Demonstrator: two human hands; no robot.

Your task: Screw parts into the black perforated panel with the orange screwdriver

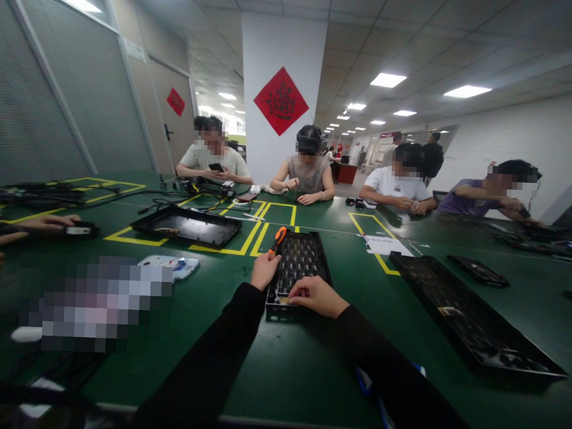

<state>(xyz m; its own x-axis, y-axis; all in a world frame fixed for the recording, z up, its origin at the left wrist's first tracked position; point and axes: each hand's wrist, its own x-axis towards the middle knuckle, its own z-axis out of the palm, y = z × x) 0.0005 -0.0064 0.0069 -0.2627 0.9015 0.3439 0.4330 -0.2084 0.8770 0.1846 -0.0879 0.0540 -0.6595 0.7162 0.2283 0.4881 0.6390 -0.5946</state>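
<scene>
A black open housing (305,256) with rows of small shiny slots lies lengthwise in front of me on the green table. At its left edge, my left hand (265,270) is closed around a tool with an orange-and-black handle (278,239), which points up and away; its kind is not clear. My right hand (320,297) rests over the near right corner of the housing, thumb and fingers pinched together. Below those fingertips, a small yellowish piece (285,300) shows at the near end. Whatever the pinch holds is too small to make out.
A black tray (185,226) lies ahead on the left, a long black housing (475,317) on the right. Cables (35,194) spread at the far left. A co-worker's hand (53,223) reaches in there. Several people sit across the table (176,336).
</scene>
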